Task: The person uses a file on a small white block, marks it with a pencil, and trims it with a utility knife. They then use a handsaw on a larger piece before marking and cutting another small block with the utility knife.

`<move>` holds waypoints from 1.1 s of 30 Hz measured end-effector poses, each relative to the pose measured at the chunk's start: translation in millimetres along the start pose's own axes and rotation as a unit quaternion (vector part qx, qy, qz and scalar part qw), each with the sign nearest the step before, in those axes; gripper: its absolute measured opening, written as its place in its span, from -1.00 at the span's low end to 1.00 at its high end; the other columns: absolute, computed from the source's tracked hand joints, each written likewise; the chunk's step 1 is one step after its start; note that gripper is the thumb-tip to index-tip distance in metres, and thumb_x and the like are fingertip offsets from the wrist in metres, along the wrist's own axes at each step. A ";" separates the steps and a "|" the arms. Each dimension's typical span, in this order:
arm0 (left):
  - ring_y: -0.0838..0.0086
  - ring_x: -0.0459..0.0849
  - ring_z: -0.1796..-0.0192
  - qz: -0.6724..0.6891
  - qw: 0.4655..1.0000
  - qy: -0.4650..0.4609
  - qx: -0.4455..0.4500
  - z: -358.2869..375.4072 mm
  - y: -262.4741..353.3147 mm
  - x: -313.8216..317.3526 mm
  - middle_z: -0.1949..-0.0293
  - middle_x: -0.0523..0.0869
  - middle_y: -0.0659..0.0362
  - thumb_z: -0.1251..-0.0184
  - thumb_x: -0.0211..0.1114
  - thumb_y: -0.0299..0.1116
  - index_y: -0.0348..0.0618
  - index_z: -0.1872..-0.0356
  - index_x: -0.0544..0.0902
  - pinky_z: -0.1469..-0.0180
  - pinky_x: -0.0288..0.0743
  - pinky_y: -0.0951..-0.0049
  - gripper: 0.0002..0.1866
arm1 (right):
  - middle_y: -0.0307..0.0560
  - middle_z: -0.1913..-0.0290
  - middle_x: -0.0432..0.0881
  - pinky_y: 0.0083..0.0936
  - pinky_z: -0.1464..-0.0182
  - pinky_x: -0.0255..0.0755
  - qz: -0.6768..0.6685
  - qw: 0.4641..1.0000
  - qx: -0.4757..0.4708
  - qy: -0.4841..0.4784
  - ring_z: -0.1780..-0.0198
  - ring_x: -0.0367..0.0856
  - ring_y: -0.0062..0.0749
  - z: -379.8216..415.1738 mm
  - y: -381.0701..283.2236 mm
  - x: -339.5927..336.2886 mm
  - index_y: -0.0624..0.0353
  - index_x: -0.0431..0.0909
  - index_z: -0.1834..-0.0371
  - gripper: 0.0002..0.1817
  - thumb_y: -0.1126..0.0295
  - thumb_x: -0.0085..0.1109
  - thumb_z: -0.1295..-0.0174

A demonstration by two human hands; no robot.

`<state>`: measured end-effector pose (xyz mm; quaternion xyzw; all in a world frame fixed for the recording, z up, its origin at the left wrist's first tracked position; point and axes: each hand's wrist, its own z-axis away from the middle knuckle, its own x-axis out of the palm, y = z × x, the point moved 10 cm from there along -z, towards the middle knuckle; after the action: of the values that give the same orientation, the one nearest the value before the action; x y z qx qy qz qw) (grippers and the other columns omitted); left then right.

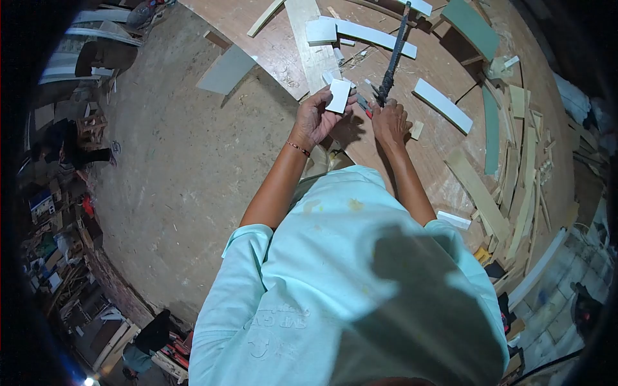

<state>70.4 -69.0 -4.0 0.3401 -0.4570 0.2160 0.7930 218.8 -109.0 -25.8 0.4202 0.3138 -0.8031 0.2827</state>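
Note:
My left hand (314, 119) grips a small white rectangular block (338, 96) between thumb and fingers, above the edge of the wooden worktable (418, 148). To its right, my right hand (390, 124) is low over the tabletop with its fingers curled; what they hold, if anything, is hidden. Close to the right thumb lies a tool with a red part (367, 109), mostly covered. A long dark rod or bar (394, 61), thicker and rough at its near end, reaches down to the right knuckles. Beside those fingers is a small pale wood offcut (417, 130).
Curved white strips (443, 106) and green curved pieces (473, 29) lie across the table. Long wooden strips (531, 174) pile up at the right. A grey panel (226, 69) juts beyond the left edge. Another person (71, 145) is at the far left.

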 end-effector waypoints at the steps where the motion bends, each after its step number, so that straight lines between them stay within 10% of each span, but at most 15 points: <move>1: 0.15 0.48 0.05 -0.001 1.000 -0.001 -0.001 -0.5 0.1 -0.2 0.06 0.41 -0.19 -0.15 -0.15 -0.46 -0.48 -0.04 0.20 0.06 0.45 0.31 -0.58 | 0.20 0.02 0.33 -0.13 -0.01 0.14 -0.030 0.999 -0.026 0.036 -0.05 0.27 -0.03 -1.8 -3.8 -5.9 0.33 0.29 0.06 -0.48 0.07 -0.09 -0.11; 8: 0.14 0.47 0.04 0.012 1.000 0.008 0.028 2.4 10.1 -11.5 0.04 0.38 -0.23 -0.19 -0.16 -0.45 -0.49 -0.07 0.15 0.05 0.45 0.32 -0.57 | 0.24 0.43 0.53 -0.26 0.24 0.36 -0.237 0.948 -0.173 0.119 0.33 0.52 0.04 7.1 -42.2 -35.9 0.35 0.43 0.29 -0.64 0.20 0.01 -0.06; 22: 0.29 0.54 0.26 0.039 0.995 0.090 0.025 9.8 13.2 -45.4 0.23 0.48 -0.12 -0.14 -0.08 -0.50 -0.46 -0.04 0.20 0.22 0.52 0.44 -0.59 | 0.12 0.43 0.54 -0.23 0.27 0.32 -0.264 0.940 -0.215 0.006 0.32 0.52 0.01 12.7 -77.0 -15.4 0.23 0.43 0.30 -0.74 0.29 -0.22 -0.20; 30: 0.48 0.48 0.43 -0.024 0.993 0.113 0.021 12.5 11.5 -39.9 0.33 0.49 0.00 -0.13 0.04 -0.48 -0.38 0.01 0.27 0.48 0.43 0.67 -0.62 | -0.15 0.51 0.49 -0.61 0.35 0.32 -0.317 0.921 -0.222 -0.041 0.45 0.44 -0.48 12.2 -77.8 -5.5 0.22 0.41 0.19 -0.78 0.39 -0.16 -0.17; 33: 0.52 0.47 0.49 -0.056 0.990 0.126 -0.005 14.0 11.5 -44.6 0.35 0.50 -0.01 -0.13 0.05 -0.47 -0.38 0.03 0.29 0.55 0.41 0.72 -0.63 | 0.07 0.42 0.53 -0.36 0.33 0.34 -0.389 0.875 -0.289 -0.022 0.35 0.53 -0.15 16.0 -86.9 -13.2 0.21 0.39 0.17 -0.73 0.33 0.00 -0.08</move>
<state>33.1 -72.9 -34.0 0.3309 -0.3346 0.2100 0.8570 154.8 -62.5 15.8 0.1458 0.6636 -0.7310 0.0637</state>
